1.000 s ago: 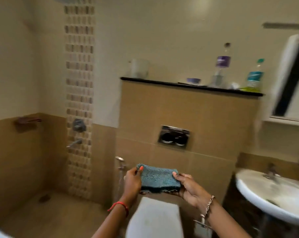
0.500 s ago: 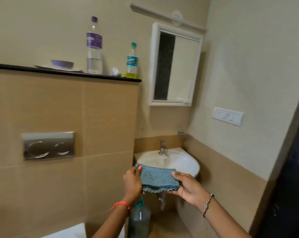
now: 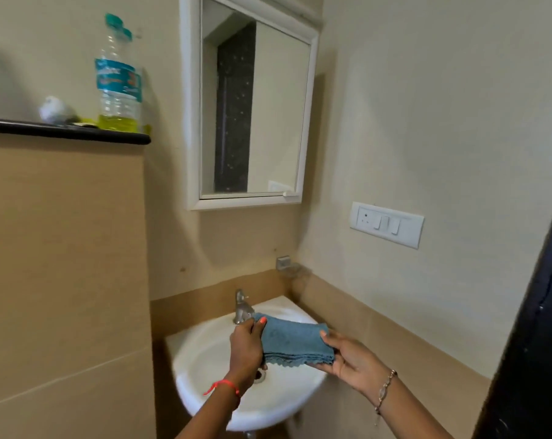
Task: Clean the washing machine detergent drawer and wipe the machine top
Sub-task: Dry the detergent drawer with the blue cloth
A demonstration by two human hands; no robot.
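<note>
One head-worn wide-angle view only, from standing height, facing the room corner and pitched down onto the sink (image 3: 192,375) close below, left hand (image 3: 246,350) and right hand (image 3: 347,359) low centre, mirror (image 3: 268,106) top centre, shelf (image 3: 65,133) left edge, door (image 3: 537,343) right edge.

One left hand (image 3: 246,346) and one right hand (image 3: 350,359) appear with one folded blue-grey terry cloth (image 3: 295,343), one white ceramic washbasin (image 3: 205,362), one steel tap (image 3: 242,307), one white-framed wall mirror (image 3: 268,106), one clear plastic bottle with a teal cap (image 3: 119,80), one white switch plate (image 3: 387,224), one black wall shelf (image 3: 46,131), one red thread bracelet (image 3: 225,385) and one metal chain bracelet (image 3: 384,391).
</note>
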